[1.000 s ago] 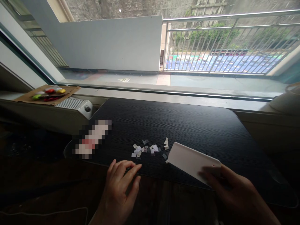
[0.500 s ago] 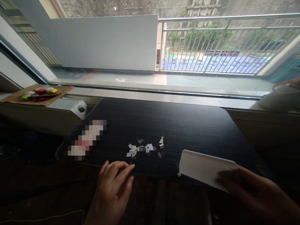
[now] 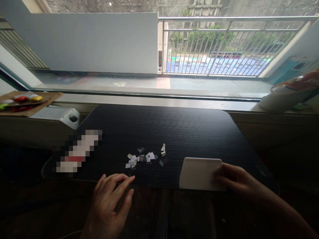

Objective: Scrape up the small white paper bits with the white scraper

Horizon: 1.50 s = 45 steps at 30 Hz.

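Observation:
My right hand grips the right side of a flat white rectangular piece with rounded corners. That piece is at the front edge of the black table; whether it rests on the top I cannot tell. Small scraps of white paper and clear film lie scattered left of it. My left hand hovers at the front edge below the scraps, fingers apart and bent slightly, with nothing in it.
A blurred-out white and red item lies at the table's left end. Beyond it are a white radiator and brown paper bearing colourful packets. A window sill runs behind the table, and a pale container stands at the right.
The white piece, held in my right hand, has moved left and turned from a slant to nearly level. The view has shifted right; my left hand keeps its pose near the scraps.

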Each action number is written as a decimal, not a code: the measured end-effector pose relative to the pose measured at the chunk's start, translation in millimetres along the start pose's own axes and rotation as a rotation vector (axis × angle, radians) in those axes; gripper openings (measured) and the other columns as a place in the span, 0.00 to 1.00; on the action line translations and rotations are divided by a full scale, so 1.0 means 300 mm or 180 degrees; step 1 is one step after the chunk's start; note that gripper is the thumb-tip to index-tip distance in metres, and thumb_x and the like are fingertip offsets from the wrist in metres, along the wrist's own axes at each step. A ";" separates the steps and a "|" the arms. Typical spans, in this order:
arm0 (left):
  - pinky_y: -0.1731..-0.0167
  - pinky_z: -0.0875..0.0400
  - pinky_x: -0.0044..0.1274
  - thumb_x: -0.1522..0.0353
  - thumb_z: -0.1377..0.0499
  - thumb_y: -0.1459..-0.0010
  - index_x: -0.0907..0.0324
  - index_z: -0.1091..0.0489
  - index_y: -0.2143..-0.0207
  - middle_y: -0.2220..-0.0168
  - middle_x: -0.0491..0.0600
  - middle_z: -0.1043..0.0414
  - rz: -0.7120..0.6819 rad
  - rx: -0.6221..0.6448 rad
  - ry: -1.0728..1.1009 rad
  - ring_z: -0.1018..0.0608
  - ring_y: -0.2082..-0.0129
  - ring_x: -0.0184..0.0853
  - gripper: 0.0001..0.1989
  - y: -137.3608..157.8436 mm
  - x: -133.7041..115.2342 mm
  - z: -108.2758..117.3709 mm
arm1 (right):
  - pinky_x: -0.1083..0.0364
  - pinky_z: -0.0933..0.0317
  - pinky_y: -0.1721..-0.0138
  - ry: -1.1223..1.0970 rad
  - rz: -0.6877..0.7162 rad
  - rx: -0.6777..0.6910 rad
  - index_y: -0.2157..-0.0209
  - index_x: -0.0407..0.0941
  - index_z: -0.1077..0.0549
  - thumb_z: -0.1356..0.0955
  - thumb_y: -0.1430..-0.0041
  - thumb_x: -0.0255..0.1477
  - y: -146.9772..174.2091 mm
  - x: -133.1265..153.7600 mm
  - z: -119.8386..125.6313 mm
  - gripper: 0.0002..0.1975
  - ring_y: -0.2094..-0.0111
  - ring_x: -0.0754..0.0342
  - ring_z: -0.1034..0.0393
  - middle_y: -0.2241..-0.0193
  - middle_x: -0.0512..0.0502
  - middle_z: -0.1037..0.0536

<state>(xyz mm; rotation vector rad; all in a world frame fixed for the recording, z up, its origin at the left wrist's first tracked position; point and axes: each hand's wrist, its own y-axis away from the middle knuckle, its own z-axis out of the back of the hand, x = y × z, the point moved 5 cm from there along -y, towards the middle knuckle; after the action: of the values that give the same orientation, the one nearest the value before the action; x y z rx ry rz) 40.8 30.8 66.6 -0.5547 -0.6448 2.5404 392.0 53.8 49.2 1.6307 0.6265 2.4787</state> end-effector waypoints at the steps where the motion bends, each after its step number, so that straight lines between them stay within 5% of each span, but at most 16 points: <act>1: 0.46 0.42 0.35 0.70 0.46 0.39 0.54 0.31 0.52 0.59 0.47 0.31 0.0007 0.0001 0.0012 0.26 0.58 0.37 0.13 -0.001 -0.001 0.000 | 0.52 0.30 0.64 0.0012 -0.0011 0.0028 0.66 0.42 0.22 0.30 0.47 0.44 0.013 0.001 0.003 0.18 0.64 0.44 0.25 0.68 0.44 0.18; 5: 0.46 0.42 0.35 0.70 0.46 0.39 0.54 0.31 0.52 0.59 0.47 0.30 0.0034 0.0003 0.0007 0.26 0.58 0.37 0.13 0.000 -0.002 -0.004 | 0.53 0.30 0.68 0.0232 -0.0004 -0.0048 0.69 0.44 0.22 0.30 0.46 0.45 0.055 0.015 0.018 0.17 0.67 0.45 0.24 0.71 0.46 0.18; 11: 0.47 0.39 0.36 0.71 0.46 0.40 0.52 0.30 0.53 0.60 0.46 0.28 0.0051 -0.0037 -0.0074 0.25 0.59 0.36 0.13 0.004 -0.007 -0.012 | 0.52 0.30 0.66 0.0035 0.0374 -0.1208 0.69 0.44 0.21 0.28 0.52 0.45 -0.020 0.046 0.002 0.18 0.67 0.45 0.24 0.71 0.45 0.18; 17: 0.46 0.37 0.37 0.71 0.46 0.40 0.53 0.30 0.53 0.61 0.46 0.27 0.0155 -0.0064 -0.0161 0.24 0.59 0.35 0.14 0.015 -0.004 -0.001 | 0.53 0.31 0.66 -0.0122 0.0477 -0.0946 0.69 0.44 0.22 0.30 0.50 0.39 -0.119 0.066 -0.110 0.13 0.67 0.46 0.24 0.71 0.46 0.17; 33: 0.46 0.41 0.38 0.74 0.48 0.39 0.55 0.31 0.53 0.60 0.47 0.30 0.0302 0.0094 -0.0197 0.26 0.57 0.36 0.14 0.026 -0.010 -0.003 | 0.56 0.36 0.73 -0.0100 0.0377 -0.0317 0.71 0.44 0.23 0.33 0.48 0.36 -0.034 0.098 -0.285 0.11 0.72 0.50 0.28 0.75 0.48 0.22; 39: 0.45 0.44 0.38 0.74 0.48 0.39 0.55 0.33 0.52 0.59 0.47 0.31 0.0290 0.0130 -0.0184 0.27 0.57 0.36 0.14 0.028 -0.010 -0.008 | 0.56 0.34 0.73 -0.0089 0.0397 -0.0498 0.71 0.45 0.22 0.32 0.47 0.38 0.005 0.088 -0.258 0.11 0.73 0.50 0.25 0.75 0.48 0.20; 45: 0.44 0.46 0.35 0.74 0.48 0.39 0.56 0.33 0.52 0.59 0.47 0.32 0.0167 0.0128 -0.0201 0.28 0.57 0.35 0.14 0.023 -0.013 -0.014 | 0.52 0.30 0.60 0.0157 0.0612 -0.1651 0.68 0.48 0.22 0.29 0.51 0.39 -0.031 0.092 -0.121 0.11 0.65 0.44 0.22 0.69 0.47 0.17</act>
<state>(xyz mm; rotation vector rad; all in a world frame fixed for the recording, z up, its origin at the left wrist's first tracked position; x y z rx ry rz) 43.7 24.7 60.6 -0.4854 -0.6075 2.6232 346.8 60.9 56.8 1.4778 -0.1769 2.5195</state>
